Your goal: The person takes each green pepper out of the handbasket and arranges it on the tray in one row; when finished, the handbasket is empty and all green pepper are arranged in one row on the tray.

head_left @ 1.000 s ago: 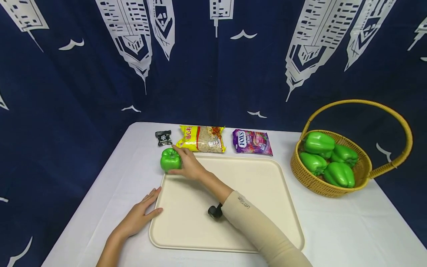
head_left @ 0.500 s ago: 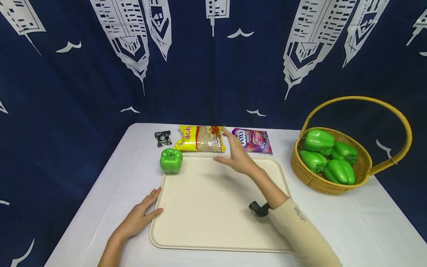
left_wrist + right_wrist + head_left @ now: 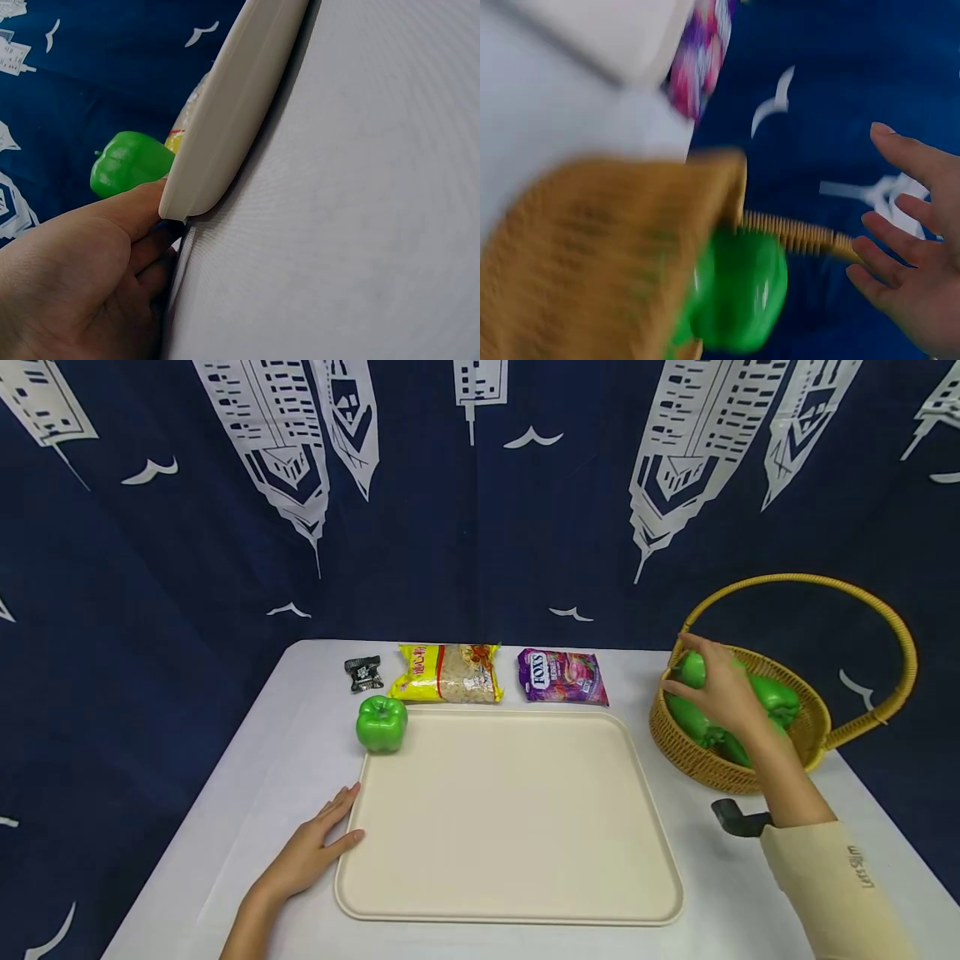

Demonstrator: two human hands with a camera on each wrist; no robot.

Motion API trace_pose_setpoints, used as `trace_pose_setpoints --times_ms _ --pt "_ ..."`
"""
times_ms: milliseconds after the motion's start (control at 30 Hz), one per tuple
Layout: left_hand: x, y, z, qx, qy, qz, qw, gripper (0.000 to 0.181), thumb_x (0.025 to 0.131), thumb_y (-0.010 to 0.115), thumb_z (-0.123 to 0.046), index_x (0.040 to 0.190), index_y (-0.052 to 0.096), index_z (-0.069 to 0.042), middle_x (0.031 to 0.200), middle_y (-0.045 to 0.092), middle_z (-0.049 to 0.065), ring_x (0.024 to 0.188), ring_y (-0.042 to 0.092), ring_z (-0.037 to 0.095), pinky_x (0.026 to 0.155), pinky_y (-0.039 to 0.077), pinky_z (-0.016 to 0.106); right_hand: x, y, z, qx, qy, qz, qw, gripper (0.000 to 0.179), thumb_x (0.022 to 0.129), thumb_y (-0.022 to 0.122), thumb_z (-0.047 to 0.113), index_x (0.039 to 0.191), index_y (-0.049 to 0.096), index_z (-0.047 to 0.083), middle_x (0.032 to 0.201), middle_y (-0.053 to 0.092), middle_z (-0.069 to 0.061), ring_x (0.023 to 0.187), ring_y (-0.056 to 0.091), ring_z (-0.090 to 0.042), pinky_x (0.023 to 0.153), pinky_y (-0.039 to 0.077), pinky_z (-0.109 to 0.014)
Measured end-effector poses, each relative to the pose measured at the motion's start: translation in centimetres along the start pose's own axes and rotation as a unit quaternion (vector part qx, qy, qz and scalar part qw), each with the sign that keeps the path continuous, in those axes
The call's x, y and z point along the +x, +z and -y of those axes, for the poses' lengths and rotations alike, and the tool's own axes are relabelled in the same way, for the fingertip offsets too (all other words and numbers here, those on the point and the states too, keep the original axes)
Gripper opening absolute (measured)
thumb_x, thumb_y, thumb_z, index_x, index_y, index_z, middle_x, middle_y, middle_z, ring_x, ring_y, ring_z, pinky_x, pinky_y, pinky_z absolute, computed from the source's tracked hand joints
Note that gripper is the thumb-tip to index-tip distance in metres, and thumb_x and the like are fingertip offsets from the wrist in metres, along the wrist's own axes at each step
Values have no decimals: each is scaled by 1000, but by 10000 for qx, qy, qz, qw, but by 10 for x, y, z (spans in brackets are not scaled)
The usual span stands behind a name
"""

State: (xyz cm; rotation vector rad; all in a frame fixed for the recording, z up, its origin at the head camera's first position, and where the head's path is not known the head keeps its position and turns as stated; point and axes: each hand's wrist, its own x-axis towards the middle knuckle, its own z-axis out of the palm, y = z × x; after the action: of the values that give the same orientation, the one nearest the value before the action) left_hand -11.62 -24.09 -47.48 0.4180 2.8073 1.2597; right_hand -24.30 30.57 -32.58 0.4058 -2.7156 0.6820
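"Where do we see the right hand [image 3: 723,689]?"

"Over the basket [image 3: 690,766] at the table's [image 3: 195,877] right edge, thumb and fingers spread, apart from the peppers [image 3: 777,697] inside."

"And what do we make of the left hand [image 3: 307,853]?"

"We see its fingers loosely straight, thumb spread away, touching the tray's [image 3: 510,818] left edge."

"Where do we find the single pepper [image 3: 382,725]?"

"At the tray's far left corner. Beyond the tray, along the table's far edge, we count a black packet [image 3: 363,674], a yellow bag [image 3: 450,674] and a purple bag [image 3: 564,677], left to right."
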Motion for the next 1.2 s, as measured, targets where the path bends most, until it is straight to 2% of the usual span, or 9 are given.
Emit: trace_pose_setpoints --times_ms 133,267,500,633,933,1100,1200 --pt "0 0 2 -16 57 -43 10000 66 90 60 -34 144 32 -10 146 26 22 134 21 40 103 18 61 5 -21 -22 -526 41 228 9983 72 80 73 22 133 36 -9 126 38 -37 112 31 -54 92 26 -64" --pt "0 0 3 0 59 -55 10000 66 90 60 -34 144 32 -10 146 26 21 134 21 40 103 19 60 15 -29 -40 -785 181 660 9946 77 77 76 26 134 36 -8 129 33 -38 114 28 -55 92 25 -65" --pt "0 2 2 -24 -52 9 10000 67 90 59 -37 145 31 -11 147 26 19 134 22 38 103 19 59 23 -24 -74 -718 329 1355 9876 89 74 77 36 138 31 -7 136 28 -35 121 22 -55 95 19 -68" --pt "-1 3 0 -57 -182 61 9998 68 89 58 -40 145 31 -12 148 25 18 135 20 38 104 18 60 21 -18 -90 -583 319 1534 9859 93 72 79 36 139 30 -6 138 27 -34 122 22 -55 95 19 -68" --pt "-2 3 0 -42 -136 7 9999 67 89 58 -39 145 32 -12 147 25 18 135 21 38 103 18 60 19 -9 -104 -723 281 1430 9867 90 72 78 39 137 32 -4 125 39 -33 108 36 -50 86 31 -64" --pt "-1 4 2 -9 -93 -37 9999 67 89 58 -39 145 32 -12 147 25 18 135 21 38 103 19 60 16 -13 -98 -655 440 1246 9891 88 73 77 41 136 32 -1 119 41 -31 103 40 -49 80 36 -63" --pt "-1 4 3 -3 -87 -52 9999 67 89 59 -39 145 32 -12 147 25 18 135 21 38 103 19 60 12 -18 -89 -557 451 975 9926 88 72 78 40 135 33 0 119 41 -31 102 40 -48 78 37 -63"
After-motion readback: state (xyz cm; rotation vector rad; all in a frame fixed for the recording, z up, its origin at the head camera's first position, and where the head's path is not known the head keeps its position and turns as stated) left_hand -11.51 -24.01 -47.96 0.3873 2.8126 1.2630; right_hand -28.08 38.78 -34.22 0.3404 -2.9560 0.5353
